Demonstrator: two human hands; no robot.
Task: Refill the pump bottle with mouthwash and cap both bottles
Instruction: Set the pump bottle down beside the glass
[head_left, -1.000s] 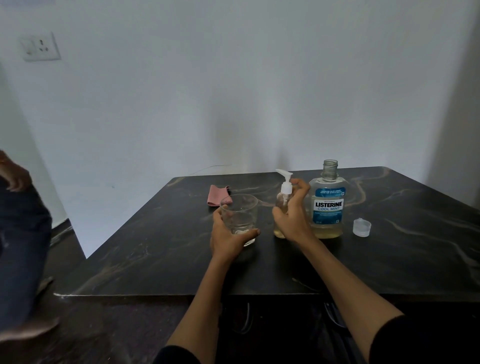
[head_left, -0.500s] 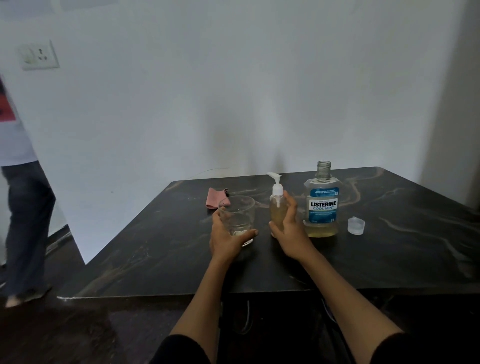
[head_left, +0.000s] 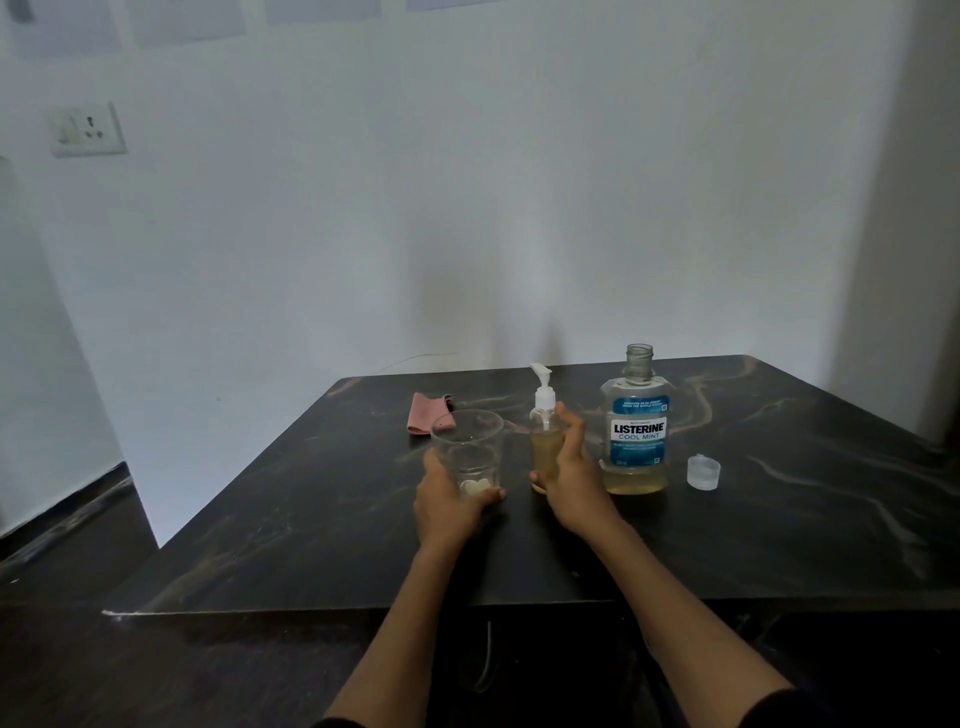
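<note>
One loose cap (head_left: 703, 472) sits at three o'clock of the upright mouthwash bottle (head_left: 635, 426) — nearest the right hand (head_left: 569, 480), now gripping the pump bottle (head_left: 545, 431); the left hand (head_left: 449, 501) holds the glass (head_left: 467, 447).

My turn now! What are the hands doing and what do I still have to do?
Left hand grips the empty glass on the table. Right hand holds the pump bottle, pump head on, with yellowish liquid inside. The mouthwash bottle stands open to its right, a little liquid left; its cap sits beside it on the table. Done: pump bottle capped. Left: screw the cap on the mouthwash bottle.
</note>
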